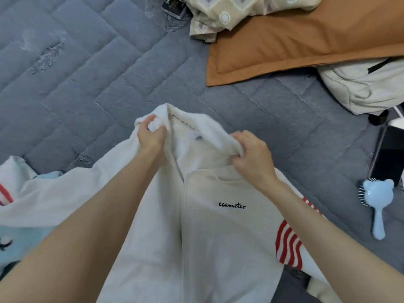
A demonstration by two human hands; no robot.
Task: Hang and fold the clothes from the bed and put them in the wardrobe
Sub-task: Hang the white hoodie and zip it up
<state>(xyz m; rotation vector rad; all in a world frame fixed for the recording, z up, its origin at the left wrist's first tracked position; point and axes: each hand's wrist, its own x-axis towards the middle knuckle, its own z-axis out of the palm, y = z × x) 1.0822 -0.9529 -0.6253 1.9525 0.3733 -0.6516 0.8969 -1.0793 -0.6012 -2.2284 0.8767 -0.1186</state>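
1. My left hand (150, 136) is curled tight, bunching the left side of the collar (185, 125) of the white zip-up jacket (218, 237).
2. My right hand (251, 158) is curled too, fingers pinching the collar's right side.
3. The jacket lies front up on the grey-blue quilted bed cover (87, 73) just in front of me, zip closed, collar end lifted in my grip.
4. Black "ecameter" lettering (232, 205) shows on the chest, and red stripes (288, 243) on the right sleeve.
5. A light blue garment (26, 237) peeks out under the left sleeve.
6. Beyond the jacket lie a brown pillow (295, 47) and a patterned cloth (229, 14).
7. On the right lie a pale padded garment (360, 88), a phone (387, 156) and a blue bear-eared hairbrush (377, 197).
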